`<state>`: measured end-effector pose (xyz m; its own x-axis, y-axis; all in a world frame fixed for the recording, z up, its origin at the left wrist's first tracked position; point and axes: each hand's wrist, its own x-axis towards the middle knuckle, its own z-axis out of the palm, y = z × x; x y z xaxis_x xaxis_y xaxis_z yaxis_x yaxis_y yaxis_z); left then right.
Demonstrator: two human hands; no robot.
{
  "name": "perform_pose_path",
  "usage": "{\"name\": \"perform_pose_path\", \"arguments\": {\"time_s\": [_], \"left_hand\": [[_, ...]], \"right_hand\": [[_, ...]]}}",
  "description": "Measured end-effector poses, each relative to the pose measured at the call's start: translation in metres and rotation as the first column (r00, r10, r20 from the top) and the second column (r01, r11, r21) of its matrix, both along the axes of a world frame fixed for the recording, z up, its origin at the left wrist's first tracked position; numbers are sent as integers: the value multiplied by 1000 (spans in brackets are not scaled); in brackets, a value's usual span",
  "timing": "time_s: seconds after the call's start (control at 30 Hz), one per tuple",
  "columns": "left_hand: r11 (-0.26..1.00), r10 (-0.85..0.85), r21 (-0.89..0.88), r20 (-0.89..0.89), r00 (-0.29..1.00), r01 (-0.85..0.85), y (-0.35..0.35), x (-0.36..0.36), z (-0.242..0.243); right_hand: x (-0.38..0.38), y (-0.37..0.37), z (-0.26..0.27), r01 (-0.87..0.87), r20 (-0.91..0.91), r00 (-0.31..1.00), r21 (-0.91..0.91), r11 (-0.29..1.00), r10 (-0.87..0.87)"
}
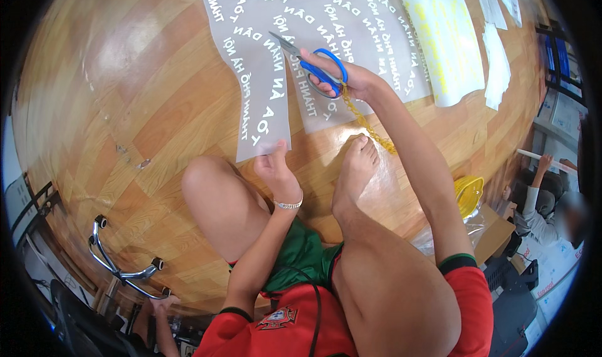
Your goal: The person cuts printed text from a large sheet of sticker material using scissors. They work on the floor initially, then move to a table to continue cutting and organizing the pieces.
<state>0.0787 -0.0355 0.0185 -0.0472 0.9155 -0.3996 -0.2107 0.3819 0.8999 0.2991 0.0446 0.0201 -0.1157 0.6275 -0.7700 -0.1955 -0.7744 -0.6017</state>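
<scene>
A translucent grey sheet (350,41) with rows of white lettering lies on the wooden floor. Along its left side, a partly cut strip (263,98) hangs apart from the rest at the near end. My left hand (278,169) pinches this strip's near corner between thumb and fingers. In my right hand (360,81) are blue-handled scissors (292,50), their blades pointing up and left over the top of the slit. The blades look closed or nearly so. From the scissors' handle a yellow braided cord (364,121) trails toward my foot (355,169).
White sheet with yellow marks (439,41) and loose white strips (496,67) lie at right. A yellow plastic basket (468,194) stands beside a cardboard box (494,230). A chair base with casters (124,272) is at left. Another person (541,216) sits far right, holding a white rod.
</scene>
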Motion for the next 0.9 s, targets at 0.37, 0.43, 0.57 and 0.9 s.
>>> {"name": "perform_pose_path", "arguments": {"time_s": [0.37, 0.43, 0.57, 0.9], "left_hand": [[999, 23, -43, -7, 1000, -23, -3, 9, 14], [998, 26, -59, -12, 1000, -27, -6, 10, 15], [999, -18, -39, -8, 1000, 18, -14, 9, 8], [995, 3, -105, 2, 1000, -3, -10, 15, 15]], "right_hand": [[8, 4, -15, -187, 45, 981, -2, 982, 187], [3, 11, -13, -197, 47, 979, 6, 980, 196], [-8, 20, -16, -166, 53, 985, 44, 985, 164], [-9, 22, -39, -148, 121, 983, 88, 985, 137]]}}
